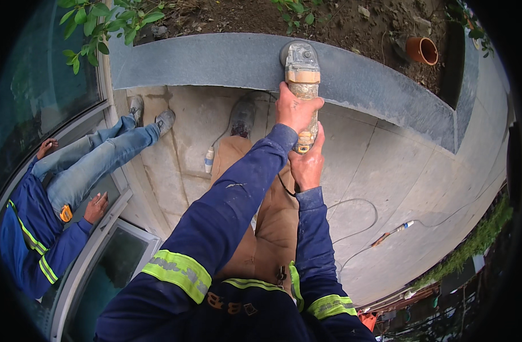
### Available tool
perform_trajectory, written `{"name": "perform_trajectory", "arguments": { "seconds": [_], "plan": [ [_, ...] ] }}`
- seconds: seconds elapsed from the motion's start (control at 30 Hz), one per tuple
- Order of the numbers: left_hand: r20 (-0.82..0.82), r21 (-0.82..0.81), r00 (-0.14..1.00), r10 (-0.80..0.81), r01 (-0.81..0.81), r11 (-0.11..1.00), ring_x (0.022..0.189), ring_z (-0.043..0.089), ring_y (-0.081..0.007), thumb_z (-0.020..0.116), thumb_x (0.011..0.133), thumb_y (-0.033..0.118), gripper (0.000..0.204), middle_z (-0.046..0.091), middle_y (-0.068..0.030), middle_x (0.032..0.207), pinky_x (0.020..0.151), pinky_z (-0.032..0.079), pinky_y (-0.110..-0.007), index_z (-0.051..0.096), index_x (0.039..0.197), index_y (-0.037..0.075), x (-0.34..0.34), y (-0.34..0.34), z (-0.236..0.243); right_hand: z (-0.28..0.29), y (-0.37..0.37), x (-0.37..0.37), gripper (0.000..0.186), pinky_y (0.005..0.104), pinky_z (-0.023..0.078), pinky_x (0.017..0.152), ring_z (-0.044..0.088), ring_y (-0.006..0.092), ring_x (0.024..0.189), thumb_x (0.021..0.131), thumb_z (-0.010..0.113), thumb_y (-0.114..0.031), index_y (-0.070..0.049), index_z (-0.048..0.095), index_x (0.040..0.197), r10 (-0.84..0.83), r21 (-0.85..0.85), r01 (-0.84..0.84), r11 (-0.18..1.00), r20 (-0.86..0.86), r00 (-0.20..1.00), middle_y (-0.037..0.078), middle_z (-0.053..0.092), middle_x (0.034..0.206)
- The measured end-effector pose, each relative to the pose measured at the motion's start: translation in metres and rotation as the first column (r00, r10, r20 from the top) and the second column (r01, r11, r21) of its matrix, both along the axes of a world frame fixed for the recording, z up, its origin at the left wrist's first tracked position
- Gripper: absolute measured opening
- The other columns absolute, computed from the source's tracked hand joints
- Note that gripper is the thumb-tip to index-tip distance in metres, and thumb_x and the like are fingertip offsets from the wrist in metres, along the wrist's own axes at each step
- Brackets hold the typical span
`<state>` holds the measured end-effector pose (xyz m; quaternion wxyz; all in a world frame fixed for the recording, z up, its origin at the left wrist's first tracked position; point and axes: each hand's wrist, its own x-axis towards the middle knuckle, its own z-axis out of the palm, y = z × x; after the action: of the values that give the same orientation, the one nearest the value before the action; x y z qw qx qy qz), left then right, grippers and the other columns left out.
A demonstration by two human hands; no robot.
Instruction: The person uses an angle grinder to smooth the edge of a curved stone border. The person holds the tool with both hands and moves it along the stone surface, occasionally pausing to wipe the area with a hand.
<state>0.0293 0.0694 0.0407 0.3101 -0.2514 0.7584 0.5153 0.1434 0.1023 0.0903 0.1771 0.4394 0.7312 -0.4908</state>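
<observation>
Left hand and right hand have fingers clamped around a grinder, its head over a grey ledge beside soil, with another person at left

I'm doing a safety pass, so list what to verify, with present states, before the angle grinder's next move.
1. Two-handed grip: ok; the left hand wraps the body of the angle grinder, and the right hand grips its rear end.
2. Hand protection: not ok; both hands are bare.
3. Grinder head over the gray stone coping: ok.
4. Power on or off: cannot tell from a still picture.
5. Blue-and-white cable connector off the coping: ok; it lies on the paving at right.
6. Co-worker clear of the grinder: ok; at left, apart from it.
</observation>
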Motion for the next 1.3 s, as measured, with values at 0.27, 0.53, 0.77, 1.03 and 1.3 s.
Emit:
{"name": "perform_trajectory", "arguments": {
  "seconds": [0.27, 0.53, 0.77, 1.03, 1.3],
  "plan": [
    [0.098, -0.024, 0.992, -0.078, 0.08, 0.996, 0.103, 0.068, -0.0383, 0.083, 0.064, 0.028, 0.077, 0.068, -0.0234, 0.111, 0.092, 0.053, -0.043, 0.047, 0.124, -0.003, 0.02, -0.002, 0.012, 0.006, -0.008, 0.026, 0.088, 0.0469, 0.054, 0.081, 0.068, 0.0468, 0.096, 0.074, 0.068, -0.001, -0.011, 0.027, 0.151, -0.038, 0.026, 0.04, 0.999, -0.066, 0.997, 0.029, 0.068, 0.103],
    [0.066, -0.021, 0.998, -0.014, 0.015, 1.0, 0.102, 0.068, -0.0364, 0.083, 0.065, 0.026, 0.075, 0.069, -0.0218, 0.109, 0.091, 0.053, -0.044, 0.046, 0.123, -0.002, 0.02, -0.003, 0.012, 0.001, -0.005, 0.028, 0.089, 0.0469, 0.054, 0.081, 0.068, 0.046, 0.097, 0.074, 0.068, -0.001, -0.011, 0.026, 0.151, 0.001, 0.0, -0.001, 1.0, -0.062, 0.998, 0.028, 0.068, 0.105],
    [0.07, -0.039, 0.997, -0.039, 0.042, 0.998, 0.103, 0.068, -0.035, 0.084, 0.065, 0.024, 0.074, 0.068, -0.0226, 0.111, 0.09, 0.053, -0.042, 0.048, 0.123, -0.004, 0.027, -0.005, 0.005, 0.005, -0.009, 0.028, 0.088, 0.0464, 0.054, 0.082, 0.069, 0.0451, 0.098, 0.075, 0.068, 0.0, -0.01, 0.026, 0.151, -0.014, 0.004, 0.014, 1.0, -0.031, 0.999, 0.029, 0.068, 0.105],
    [0.079, 0.024, 0.997, 0.005, -0.007, 1.0, 0.103, 0.068, -0.035, 0.084, 0.066, 0.024, 0.074, 0.068, -0.0228, 0.112, 0.09, 0.052, -0.043, 0.047, 0.123, -0.003, 0.037, -0.009, 0.004, 0.008, -0.011, 0.036, 0.086, 0.0477, 0.053, 0.081, 0.068, 0.0469, 0.097, 0.075, 0.065, 0.001, -0.01, 0.026, 0.151, 0.018, 0.026, -0.016, 1.0, -0.075, 0.997, 0.03, 0.068, 0.101],
    [0.052, 0.014, 0.999, -0.016, 0.016, 1.0, 0.104, 0.068, -0.0347, 0.084, 0.066, 0.025, 0.073, 0.068, -0.0224, 0.111, 0.091, 0.052, -0.043, 0.047, 0.123, -0.003, 0.025, -0.01, 0.004, 0.002, -0.013, 0.032, 0.088, 0.0472, 0.054, 0.08, 0.068, 0.0467, 0.094, 0.073, 0.065, 0.003, -0.008, 0.026, 0.151, -0.01, -0.005, 0.01, 1.0, -0.08, 0.997, 0.029, 0.069, 0.1]
  ]
}}
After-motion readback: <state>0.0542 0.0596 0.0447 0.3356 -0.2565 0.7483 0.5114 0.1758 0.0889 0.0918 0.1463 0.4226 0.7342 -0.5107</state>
